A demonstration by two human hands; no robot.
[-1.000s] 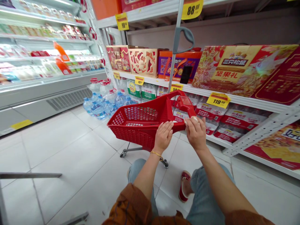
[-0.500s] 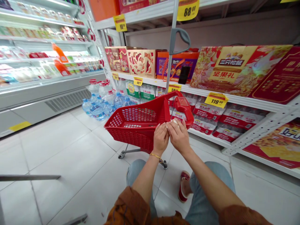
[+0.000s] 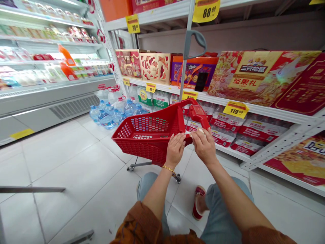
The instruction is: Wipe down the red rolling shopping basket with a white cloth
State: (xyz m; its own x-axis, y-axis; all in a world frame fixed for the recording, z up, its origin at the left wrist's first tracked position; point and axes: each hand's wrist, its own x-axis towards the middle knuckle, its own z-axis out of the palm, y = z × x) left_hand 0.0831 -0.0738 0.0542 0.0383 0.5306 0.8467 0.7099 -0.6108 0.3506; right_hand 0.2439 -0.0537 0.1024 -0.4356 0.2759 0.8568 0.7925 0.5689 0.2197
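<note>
A red plastic shopping cart (image 3: 142,149) with a perforated basket stands before me, its handle (image 3: 201,115) at the right end. My left hand (image 3: 175,149), wearing a gold bracelet (image 3: 168,168), has its fingers bent over the near rim beside the handle. Slightly to the right, my right hand (image 3: 204,145) lies on the near part of the handle. Its fingers press down a crumpled white wipe (image 3: 201,130), mostly hidden under them; I cannot tell whether it is paper or cloth.
Behind the cart, a white shelf (image 3: 269,110) bears gift boxes (image 3: 254,76) above packs of bottled water (image 3: 220,134). Large water bottles (image 3: 106,115) stand on the floor near a refrigerated case (image 3: 50,101). A grey pole with a hook (image 3: 195,44) rises behind the cart.
My right hand has slid right along the handle with the white wipe, away from my left hand. The left hand has hardly moved.
</note>
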